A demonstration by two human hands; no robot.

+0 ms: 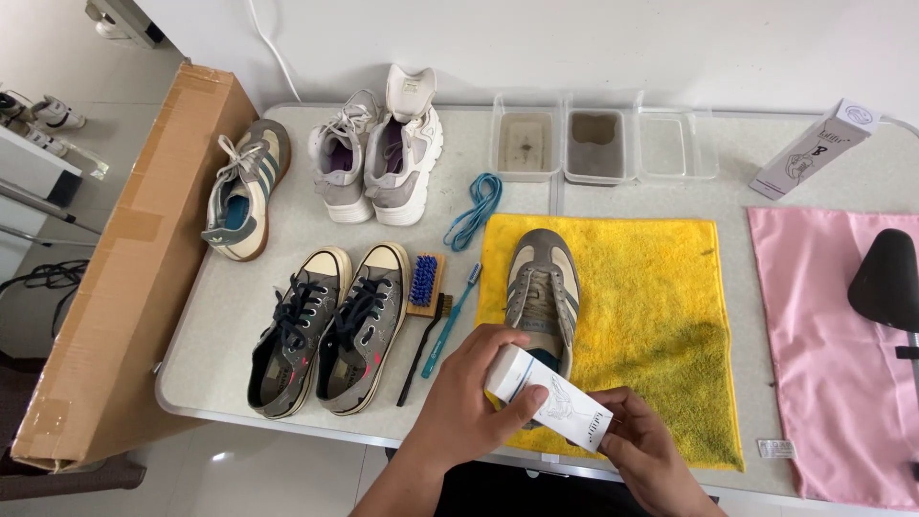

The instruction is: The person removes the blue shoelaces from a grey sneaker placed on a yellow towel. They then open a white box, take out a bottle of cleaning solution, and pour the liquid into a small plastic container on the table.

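Item 1, in hand: small white box, long and narrow, printed in blue-grey. I have it tilted above the near edge of the yellow towel. My left hand wraps its upper end, fingers curled round it; my right hand pinches the lower end between thumb and fingers.

Item 2: grey and cream sneaker, upright on the towel, heel just behind the box.

Item 3: its mate, far left on the bench, tilted on its side.

Item 4: pair of white and grey trainers, at the back.

Item 5: pair of dark canvas shoes, near left.

Item 6: blue-bristled brush, thin black brush and teal toothbrush, between the canvas shoes and the towel.

Item 7: blue laces, loosely piled.

Item 8: three clear trays at the back; two seem to hold murky liquid.

Item 9: second white box, lying at the far right by the pink cloth.

Risk, as I judge it: the box hangs at the bench edge, so a slack pinch could drop it to the floor or onto the sneaker. A wide elbow swing could knock the brushes.
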